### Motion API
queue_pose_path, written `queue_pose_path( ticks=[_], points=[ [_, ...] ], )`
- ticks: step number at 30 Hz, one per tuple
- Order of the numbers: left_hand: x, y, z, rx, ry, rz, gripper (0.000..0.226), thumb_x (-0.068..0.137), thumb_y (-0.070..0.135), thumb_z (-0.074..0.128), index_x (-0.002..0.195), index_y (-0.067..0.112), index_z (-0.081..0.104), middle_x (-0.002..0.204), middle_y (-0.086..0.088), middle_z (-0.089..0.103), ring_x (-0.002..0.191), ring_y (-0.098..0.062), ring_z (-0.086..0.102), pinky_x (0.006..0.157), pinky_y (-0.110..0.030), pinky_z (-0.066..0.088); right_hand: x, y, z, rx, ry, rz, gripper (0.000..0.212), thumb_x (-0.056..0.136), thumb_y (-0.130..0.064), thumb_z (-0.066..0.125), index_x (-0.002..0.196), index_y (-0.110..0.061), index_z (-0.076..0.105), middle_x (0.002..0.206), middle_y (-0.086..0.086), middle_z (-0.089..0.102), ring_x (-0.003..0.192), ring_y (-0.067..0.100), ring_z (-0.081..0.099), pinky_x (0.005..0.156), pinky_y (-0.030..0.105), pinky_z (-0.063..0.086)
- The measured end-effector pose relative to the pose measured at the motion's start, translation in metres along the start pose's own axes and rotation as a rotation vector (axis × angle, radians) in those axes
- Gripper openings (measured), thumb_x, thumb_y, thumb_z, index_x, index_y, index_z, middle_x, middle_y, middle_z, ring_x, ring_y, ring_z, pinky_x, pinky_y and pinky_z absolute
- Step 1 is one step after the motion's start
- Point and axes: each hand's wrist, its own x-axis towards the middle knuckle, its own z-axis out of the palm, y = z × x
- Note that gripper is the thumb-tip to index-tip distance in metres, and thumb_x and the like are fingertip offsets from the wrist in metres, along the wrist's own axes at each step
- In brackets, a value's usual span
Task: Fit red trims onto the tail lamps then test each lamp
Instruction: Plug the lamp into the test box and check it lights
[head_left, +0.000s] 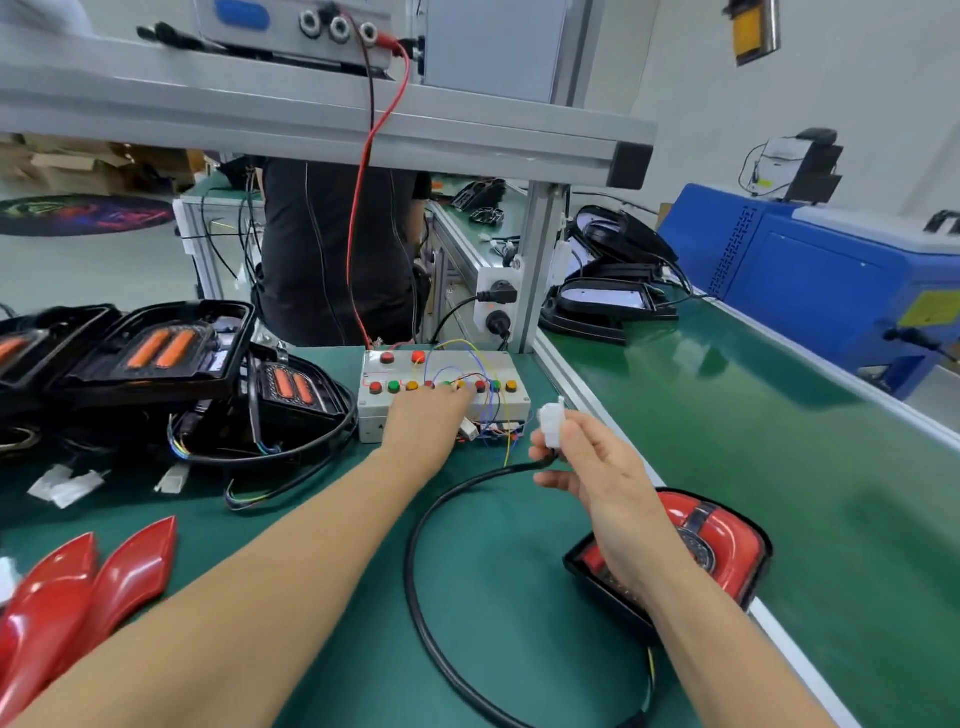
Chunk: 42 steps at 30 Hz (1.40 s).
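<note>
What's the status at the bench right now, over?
Left hand resting on the test box buttons. Right hand pinching the white connector of the red-trimmed tail lamp, unplugged. Black cable looped across the mat, nothing blocking.

bright even overhead light, glare on green belt (727, 415), blurred, bowed edges

No writing is legible: the yellow label (930, 307) on the blue machine (810, 265) and the marks on the button box (441, 387) are too blurred.
</note>
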Motion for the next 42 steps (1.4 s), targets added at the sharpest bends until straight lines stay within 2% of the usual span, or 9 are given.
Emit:
queue_pose_path(
  ticks=[3,7,10,15,21,26,29,34,42],
  points=[
    [-0.002,-0.005,-0.003,-0.177,-0.028,-0.008,0.064,0.081,-0.003,0.05,0.14,0.019,0.035,0.102,-0.006,0.062,0.091,-0.03,0.059,0.06,-0.033,0.034,0.008,-0.001,0.004,0.031,0.038,0.011,0.019,0.104,-0.02,0.036,0.101,-0.017,0.055,0.074,-0.005,0.065,0.07,0.009,0.06,0.063,0.022,0.052],
    [-0.024,-0.012,-0.017,-0.865,-0.202,-0.071,0.051,0.075,-0.004,0.051,0.114,0.022,0.032,0.081,-0.009,0.048,0.061,-0.021,0.043,0.053,-0.035,0.033,0.02,-0.001,0.006,0.152,0.124,-0.009,0.014,0.105,-0.015,0.034,0.103,-0.021,0.046,0.067,-0.003,0.053,0.058,0.006,0.052,0.059,0.02,0.048],
    [-0.047,-0.02,-0.038,-1.088,-0.184,-0.012,0.036,0.083,-0.007,0.042,0.097,0.024,0.032,0.087,-0.01,0.046,0.067,-0.018,0.036,0.059,-0.032,0.032,0.027,-0.003,0.009,0.195,0.121,-0.038,0.015,0.102,-0.007,0.04,0.106,-0.02,0.047,0.069,-0.005,0.054,0.062,0.005,0.051,0.064,0.019,0.048],
    [-0.086,-0.027,-0.061,-1.001,-0.076,0.106,0.007,0.099,0.015,0.039,0.098,0.018,0.045,0.09,-0.012,0.061,0.079,-0.029,0.05,0.075,-0.04,0.041,0.038,-0.017,0.015,0.208,0.114,-0.106,0.015,0.1,-0.004,0.045,0.1,-0.013,0.057,0.072,-0.007,0.06,0.067,0.006,0.055,0.063,0.019,0.05],
    [-0.092,-0.034,-0.064,-0.574,-0.002,-0.127,0.037,0.102,0.037,0.026,0.117,0.015,0.052,0.087,-0.008,0.064,0.086,-0.031,0.056,0.079,-0.04,0.044,0.029,-0.009,0.03,0.118,0.006,-0.018,0.014,0.1,-0.005,0.044,0.104,-0.014,0.054,0.072,-0.002,0.06,0.057,0.009,0.049,0.047,0.018,0.042],
    [-0.094,-0.037,-0.07,-0.945,-0.195,-0.177,0.041,0.079,0.045,0.022,0.106,0.026,0.047,0.079,-0.003,0.056,0.08,-0.027,0.049,0.075,-0.04,0.04,0.019,0.005,0.045,0.092,-0.072,0.054,0.011,0.097,-0.006,0.05,0.107,-0.012,0.053,0.072,-0.001,0.062,0.055,0.008,0.051,0.046,0.019,0.042],
    [-0.096,-0.042,-0.067,-1.092,-0.169,-0.226,0.025,0.096,0.045,0.03,0.1,0.037,0.053,0.07,0.005,0.048,0.075,-0.012,0.049,0.072,-0.031,0.04,0.021,0.004,0.047,0.084,-0.088,0.034,0.017,0.092,-0.001,0.058,0.107,-0.011,0.056,0.074,0.0,0.062,0.056,0.008,0.053,0.048,0.019,0.044],
    [-0.095,-0.045,-0.066,-0.982,-0.033,-0.206,0.031,0.101,0.037,0.033,0.11,0.011,0.049,0.079,-0.015,0.053,0.087,-0.039,0.05,0.071,-0.038,0.035,0.03,-0.003,0.05,0.039,-0.079,0.023,0.011,0.093,-0.003,0.058,0.099,-0.011,0.061,0.073,0.004,0.063,0.053,0.008,0.053,0.046,0.018,0.045],
    [-0.104,-0.037,-0.07,-0.864,-0.105,0.167,0.024,0.095,0.044,0.042,0.089,0.022,0.05,0.068,0.014,0.057,0.064,-0.009,0.047,0.069,-0.033,0.039,0.098,-0.07,0.046,0.505,0.204,-0.211,0.011,0.102,-0.009,0.044,0.091,-0.009,0.044,0.077,0.003,0.05,0.074,0.013,0.055,0.09,0.033,0.056]
  ],
)
